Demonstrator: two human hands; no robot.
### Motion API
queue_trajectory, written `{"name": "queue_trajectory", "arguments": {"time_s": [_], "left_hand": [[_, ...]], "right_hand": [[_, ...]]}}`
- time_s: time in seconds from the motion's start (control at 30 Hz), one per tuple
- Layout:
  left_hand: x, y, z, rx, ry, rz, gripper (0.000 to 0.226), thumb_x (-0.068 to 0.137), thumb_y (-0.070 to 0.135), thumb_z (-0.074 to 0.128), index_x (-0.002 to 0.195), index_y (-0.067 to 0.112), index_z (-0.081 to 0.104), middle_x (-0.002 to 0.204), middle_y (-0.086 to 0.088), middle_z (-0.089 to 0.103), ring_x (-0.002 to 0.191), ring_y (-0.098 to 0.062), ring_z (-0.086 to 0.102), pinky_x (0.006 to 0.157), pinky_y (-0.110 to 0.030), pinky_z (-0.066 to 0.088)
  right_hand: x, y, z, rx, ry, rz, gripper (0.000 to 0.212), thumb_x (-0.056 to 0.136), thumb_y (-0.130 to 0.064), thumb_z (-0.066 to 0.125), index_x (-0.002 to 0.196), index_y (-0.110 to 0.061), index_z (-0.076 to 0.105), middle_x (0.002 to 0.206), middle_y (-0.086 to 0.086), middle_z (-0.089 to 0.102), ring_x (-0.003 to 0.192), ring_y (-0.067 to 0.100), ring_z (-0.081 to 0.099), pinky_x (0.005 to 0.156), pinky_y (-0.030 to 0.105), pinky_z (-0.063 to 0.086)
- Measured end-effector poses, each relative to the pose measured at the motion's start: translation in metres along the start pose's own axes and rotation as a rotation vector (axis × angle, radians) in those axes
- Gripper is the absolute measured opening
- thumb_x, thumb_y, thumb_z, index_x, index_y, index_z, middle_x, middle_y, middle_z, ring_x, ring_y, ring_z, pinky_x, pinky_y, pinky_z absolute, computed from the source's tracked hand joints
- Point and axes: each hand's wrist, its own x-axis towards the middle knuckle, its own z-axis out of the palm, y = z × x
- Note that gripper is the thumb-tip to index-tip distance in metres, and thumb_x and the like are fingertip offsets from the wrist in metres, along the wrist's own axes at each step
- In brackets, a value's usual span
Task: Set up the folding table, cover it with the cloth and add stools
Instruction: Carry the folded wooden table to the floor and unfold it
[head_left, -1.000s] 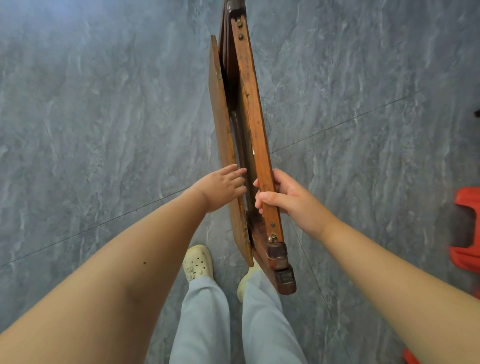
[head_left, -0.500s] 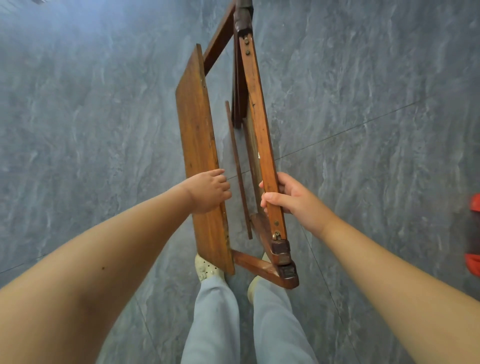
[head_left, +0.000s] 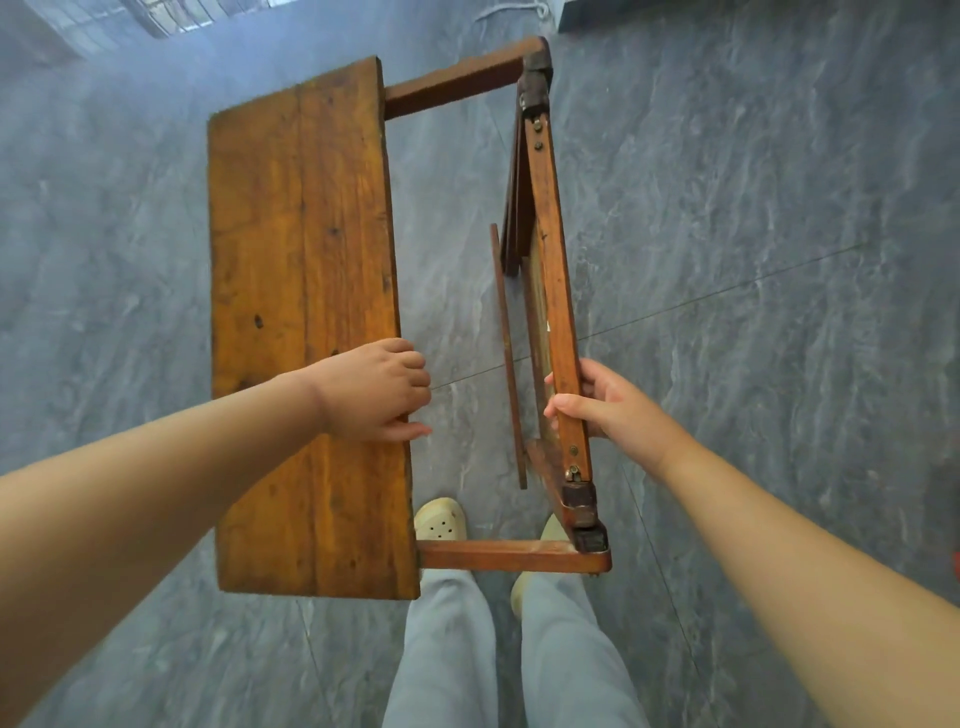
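1. The folding table (head_left: 332, 218) is held up off the grey tiled floor (head_left: 769, 395), half opened, right in front of the person.
2. Its broad top board (head_left: 306, 519) lies nearly flat, face up; I'll place everything else from that board.
3. The left hand (head_left: 375, 396) reaches across the board and grips its right edge, fingers curled over the rim and thumb lying along it.
4. Well to the right of the board, the leg frame (head_left: 555, 291) stands on edge.
5. The right hand (head_left: 609, 410) holds that frame low down, thumb across its near face and fingers wrapped round behind.
6. Two crossbars join the board to the frame: one (head_left: 511, 555) at the board's near end, the other (head_left: 457, 80) at its far end.
7. Between the board and the frame, closer to the frame, a thin slat (head_left: 510, 364) hangs.
8. Below the gap to the right of the board, a pale perforated shoe (head_left: 440, 519) and grey trouser legs (head_left: 447, 654) show against the floor.
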Motion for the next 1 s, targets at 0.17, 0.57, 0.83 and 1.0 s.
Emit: {"name": "queue_trajectory", "arguments": {"time_s": [0.17, 0.57, 0.83, 1.0], "left_hand": [[-0.014, -0.004, -0.016, -0.004, 0.131, 0.016, 0.058, 0.095, 0.054, 0.030, 0.052, 0.021, 0.052, 0.052, 0.008, 0.048, 0.054, -0.013, 0.043, 0.066, -0.031, 0.045], [-0.023, -0.007, -0.029, 0.039, 0.201, 0.046, 0.055, 0.094, 0.051, 0.032, 0.047, 0.022, 0.037, 0.044, 0.010, 0.038, 0.046, -0.012, 0.034, 0.057, -0.029, 0.042], [0.001, 0.003, -0.038, 0.044, 0.207, 0.068, 0.060, 0.093, 0.056, 0.033, 0.045, 0.021, 0.042, 0.044, 0.009, 0.038, 0.046, -0.011, 0.032, 0.056, -0.026, 0.030], [0.022, 0.009, -0.041, 0.032, 0.197, 0.045, 0.063, 0.094, 0.054, 0.029, 0.043, 0.019, 0.040, 0.041, 0.007, 0.039, 0.044, -0.014, 0.036, 0.055, -0.029, 0.032]], "right_hand": [[0.003, -0.006, 0.009, -0.090, -0.012, 0.020, 0.025, 0.092, -0.018, 0.059, 0.117, -0.017, 0.054, 0.096, 0.000, 0.069, 0.089, 0.013, 0.067, 0.079, 0.029, 0.055], [0.001, -0.018, 0.022, -0.469, 0.188, -0.179, 0.089, 0.088, -0.044, 0.060, 0.149, -0.038, -0.004, 0.150, -0.005, 0.028, 0.130, 0.011, 0.041, 0.103, 0.032, 0.041], [0.014, -0.010, 0.028, -0.530, 0.305, -0.211, 0.100, 0.085, -0.045, 0.063, 0.148, -0.039, -0.014, 0.157, 0.002, 0.015, 0.096, -0.010, 0.049, 0.090, 0.028, 0.047], [0.015, 0.000, 0.020, -0.386, 0.451, -0.216, 0.084, 0.094, -0.026, 0.056, 0.147, -0.047, -0.006, 0.152, 0.000, 0.033, 0.117, 0.009, 0.051, 0.097, 0.029, 0.044]]}}
